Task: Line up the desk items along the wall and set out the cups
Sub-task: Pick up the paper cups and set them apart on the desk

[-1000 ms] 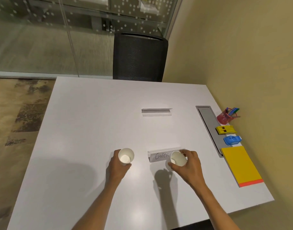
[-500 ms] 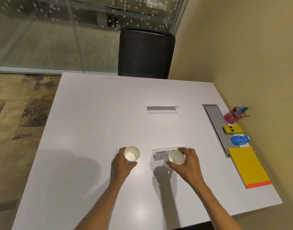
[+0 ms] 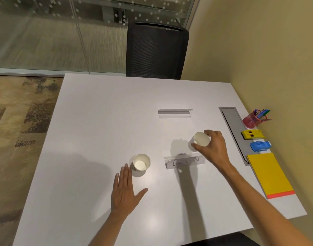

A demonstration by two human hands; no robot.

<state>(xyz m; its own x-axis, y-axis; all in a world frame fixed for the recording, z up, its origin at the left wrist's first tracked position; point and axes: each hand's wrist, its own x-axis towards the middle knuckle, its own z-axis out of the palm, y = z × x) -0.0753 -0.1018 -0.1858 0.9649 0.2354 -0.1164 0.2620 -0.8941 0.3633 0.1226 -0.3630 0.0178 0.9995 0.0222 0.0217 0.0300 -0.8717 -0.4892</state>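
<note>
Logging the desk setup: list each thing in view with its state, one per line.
Left cup: upright on table, released.
Right cup: held, tilted, above table.
Left hand: open, flat, beside left cup.
Right hand: gripping right cup.
Near sign: standing, reads CHECK-IN.
Far sign: standing, text not visible.
Pen cup: tilted, holding pens.
Notepad: flat, by wall.

The table (image 3: 99,121) is plain white, as are both paper cups (image 3: 141,162) (image 3: 201,138); the notepad (image 3: 268,173) is yellow with an orange-red strip at its near end; the tape dispenser (image 3: 260,146) is blue, the stapler (image 3: 251,134) yellow, the pen holder (image 3: 251,120) translucent pink, the chair (image 3: 156,50) black mesh, the wall (image 3: 276,50) mustard yellow
</note>
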